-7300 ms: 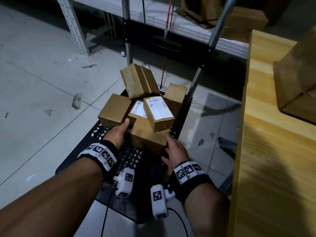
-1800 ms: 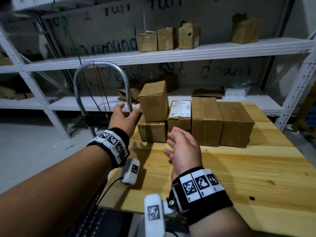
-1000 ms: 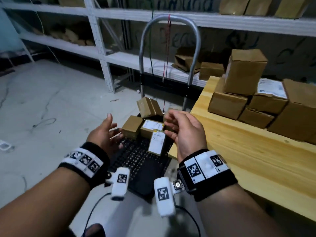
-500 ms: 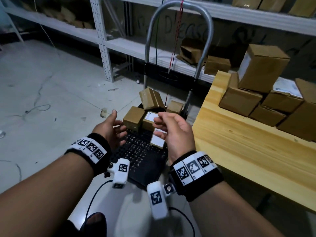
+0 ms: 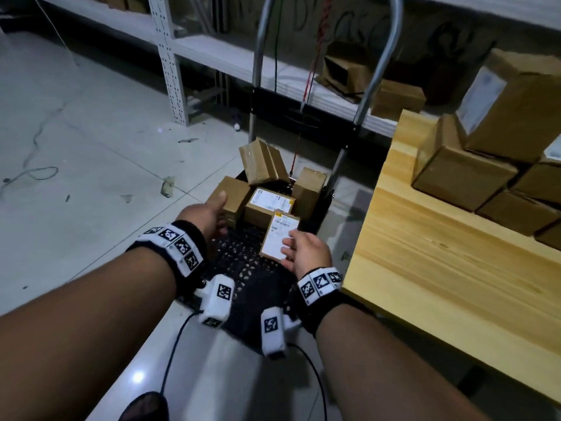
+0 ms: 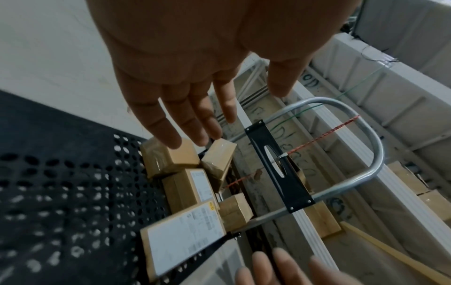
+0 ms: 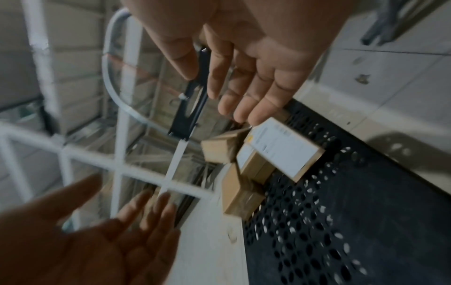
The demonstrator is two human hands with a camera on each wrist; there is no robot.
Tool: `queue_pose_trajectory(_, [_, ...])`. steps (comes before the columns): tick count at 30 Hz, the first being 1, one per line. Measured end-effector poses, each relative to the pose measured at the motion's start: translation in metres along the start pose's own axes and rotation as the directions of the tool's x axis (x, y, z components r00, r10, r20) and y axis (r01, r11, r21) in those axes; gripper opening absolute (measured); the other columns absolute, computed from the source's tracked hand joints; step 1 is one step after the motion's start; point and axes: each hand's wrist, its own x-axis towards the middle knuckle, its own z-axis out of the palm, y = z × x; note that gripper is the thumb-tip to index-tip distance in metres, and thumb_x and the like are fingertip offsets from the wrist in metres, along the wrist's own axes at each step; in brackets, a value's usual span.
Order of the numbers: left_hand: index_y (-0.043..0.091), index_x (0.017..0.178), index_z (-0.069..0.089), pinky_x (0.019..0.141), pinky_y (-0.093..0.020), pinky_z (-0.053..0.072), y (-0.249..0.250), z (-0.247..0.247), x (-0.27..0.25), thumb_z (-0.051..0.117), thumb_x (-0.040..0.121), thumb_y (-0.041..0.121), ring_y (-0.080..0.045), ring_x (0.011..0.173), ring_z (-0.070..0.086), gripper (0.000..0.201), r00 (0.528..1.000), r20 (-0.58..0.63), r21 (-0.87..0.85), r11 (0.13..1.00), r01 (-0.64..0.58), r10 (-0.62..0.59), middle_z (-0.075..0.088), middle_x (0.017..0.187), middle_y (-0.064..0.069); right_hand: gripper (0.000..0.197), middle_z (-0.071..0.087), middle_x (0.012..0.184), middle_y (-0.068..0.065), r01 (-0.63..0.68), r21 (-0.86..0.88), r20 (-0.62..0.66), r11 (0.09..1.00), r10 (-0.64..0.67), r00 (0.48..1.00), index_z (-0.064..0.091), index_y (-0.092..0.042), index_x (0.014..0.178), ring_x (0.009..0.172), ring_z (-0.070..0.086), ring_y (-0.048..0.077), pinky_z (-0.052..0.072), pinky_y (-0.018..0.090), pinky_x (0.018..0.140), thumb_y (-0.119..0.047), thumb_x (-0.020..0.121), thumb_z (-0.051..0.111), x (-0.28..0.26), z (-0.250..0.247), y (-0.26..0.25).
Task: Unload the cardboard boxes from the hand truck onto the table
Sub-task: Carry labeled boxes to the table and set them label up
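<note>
We reach down to the hand truck (image 5: 252, 268) with both hands spread and holding nothing. Our left hand (image 5: 206, 215) hovers with straight fingers over the plain box (image 5: 232, 194) at the left of the pile; our right hand (image 5: 306, 250) hangs, fingers loosely extended, just over the flat labelled box (image 5: 277, 235), which lies nearest us on the truck's perforated deck. Whether either hand touches cardboard yet we cannot tell.

To do this step well, we judge it best to take the flat labelled box first, since it leans on the one behind it and sits free at the front. We should slide our fingers under its near edge and clamp it from both sides, so the pile behind does not shift.

The hand truck holds five boxes we can count, crowded against its handle (image 5: 376, 71); one tilted box (image 5: 262, 161) rests on top of others. To the right of the hand truck, the surface (image 5: 425, 253) carries a stack of boxes (image 5: 464, 177).
</note>
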Motion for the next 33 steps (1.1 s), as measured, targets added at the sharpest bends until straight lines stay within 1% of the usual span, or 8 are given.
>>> queue_pose_trajectory(7, [0.004,0.115,0.072,0.086,-0.041,0.050,-0.046,0.046,0.065,0.059,0.097,0.063,-0.025,0.085,0.064,0.064,0.989,0.088,0.172,0.979,0.106,-0.122,0.072,0.098,-0.009,0.033,0.061,0.112,0.006,-0.155,0.158,-0.048,0.975,0.164,0.985,0.057,-0.010,0.132,0.101,0.061,0.024,0.050,0.041,0.086,-0.032,0.108,0.053,0.074,-0.033,0.020])
queue_pose_trajectory(12, [0.005,0.140,0.065,0.111,-0.040,0.039,-0.064,0.058,0.092,0.056,0.094,0.071,-0.032,0.130,0.059,0.081,0.981,0.057,0.192,0.966,0.171,-0.185,0.062,0.147,-0.016,0.070,0.046,0.161,0.013,-0.277,0.135,-0.002,0.951,0.280,0.960,0.045,-0.009,0.156,0.150,0.042,0.032,0.038,0.055,0.118,-0.057,0.104,0.048,0.103,-0.035,0.037])
queue_pose_trajectory(15, [0.009,0.142,0.064,0.122,-0.045,0.034,-0.069,0.068,0.107,0.051,0.083,0.087,-0.033,0.136,0.057,0.099,0.984,0.067,0.238,0.960,0.147,-0.167,0.061,0.150,-0.015,0.083,0.036,0.168,0.012,-0.305,0.146,0.042,0.941,0.302,0.952,0.040,-0.011,0.159,0.155,0.033,0.031,0.034,0.057,0.121,-0.070,0.099,0.045,0.115,-0.034,0.043])
queue_pose_trajectory(18, [0.010,0.132,0.070,0.120,-0.047,0.038,-0.077,0.076,0.119,0.055,0.042,0.107,-0.032,0.126,0.063,0.133,0.966,0.103,0.225,0.952,0.209,-0.237,0.069,0.137,-0.013,0.091,0.035,0.169,0.009,-0.316,0.137,0.061,0.939,0.310,0.949,0.040,-0.013,0.159,0.156,0.032,0.028,0.032,0.058,0.121,-0.076,0.095,0.043,0.125,-0.031,0.044])
queue_pose_trajectory(20, [0.014,0.127,0.070,0.118,-0.041,0.037,-0.076,0.080,0.119,0.052,0.063,0.101,-0.029,0.123,0.061,0.109,0.963,0.118,0.214,0.953,0.215,-0.244,0.071,0.124,-0.007,0.090,0.036,0.169,0.007,-0.322,0.124,0.070,0.938,0.316,0.946,0.040,-0.014,0.159,0.156,0.032,0.026,0.031,0.058,0.122,-0.077,0.095,0.040,0.131,-0.029,0.043])
queue_pose_trajectory(24, [0.016,0.148,0.058,0.124,-0.053,0.031,-0.088,0.085,0.141,0.050,0.043,0.110,-0.033,0.143,0.050,0.142,0.933,0.152,0.181,0.937,0.297,-0.325,0.055,0.154,-0.011,0.090,0.033,0.171,0.004,-0.338,0.092,0.126,0.937,0.326,0.937,0.034,-0.017,0.162,0.159,0.027,0.024,0.021,0.058,0.126,-0.079,0.097,0.032,0.138,-0.020,0.035])
queue_pose_trajectory(28, [0.009,0.154,0.047,0.117,-0.046,0.032,-0.080,0.101,0.121,0.033,0.102,0.071,-0.032,0.149,0.042,0.082,0.918,0.230,0.211,0.937,0.278,-0.324,0.048,0.160,-0.012,0.088,0.037,0.169,0.000,-0.350,0.027,0.153,0.936,0.342,0.927,0.037,-0.020,0.161,0.157,0.032,0.022,0.020,0.057,0.124,-0.079,0.097,0.028,0.138,-0.011,0.033])
queue_pose_trajectory(33, [0.012,0.113,0.074,0.101,-0.040,0.044,-0.088,0.095,0.127,0.054,0.082,0.086,-0.024,0.103,0.070,0.083,0.928,0.213,0.148,0.949,0.277,-0.304,0.074,0.120,-0.012,0.080,0.039,0.168,0.000,-0.321,-0.047,0.134,0.946,0.325,0.936,0.038,-0.021,0.161,0.155,0.035,0.027,0.026,0.060,0.122,-0.073,0.100,0.031,0.141,-0.013,0.036])
